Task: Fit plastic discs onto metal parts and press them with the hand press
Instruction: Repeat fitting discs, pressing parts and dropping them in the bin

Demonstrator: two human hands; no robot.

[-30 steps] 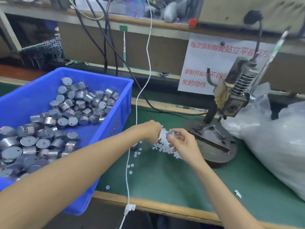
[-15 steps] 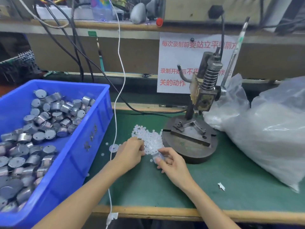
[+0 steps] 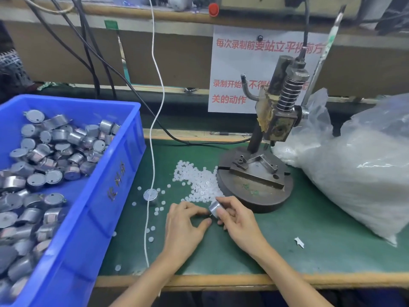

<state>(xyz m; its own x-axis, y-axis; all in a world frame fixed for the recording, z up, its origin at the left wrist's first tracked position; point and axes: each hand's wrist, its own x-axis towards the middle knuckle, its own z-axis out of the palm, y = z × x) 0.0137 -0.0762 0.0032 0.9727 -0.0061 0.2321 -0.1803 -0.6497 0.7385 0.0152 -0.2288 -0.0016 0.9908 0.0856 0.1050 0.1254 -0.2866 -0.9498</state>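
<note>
The metal part (image 3: 213,209) is pinched between the thumb and fingers of your right hand (image 3: 240,221). You hold it low over the green worktop (image 3: 309,251), just in front of the hand press (image 3: 277,120) and at the near edge of the heap of plastic discs (image 3: 202,182). Your fingers cover most of it: only a strip of its side shows, and its end faces are hidden. It is a short, shiny silver cylinder, lying on its side with its axis running roughly left to right, one end turned toward your left hand (image 3: 184,226). That hand's fingers are curled, with the fingertips close beside the part, and I cannot tell whether they pinch a disc. The blue bin (image 3: 115,196) on your left is cut off by the frame's edge.
</note>
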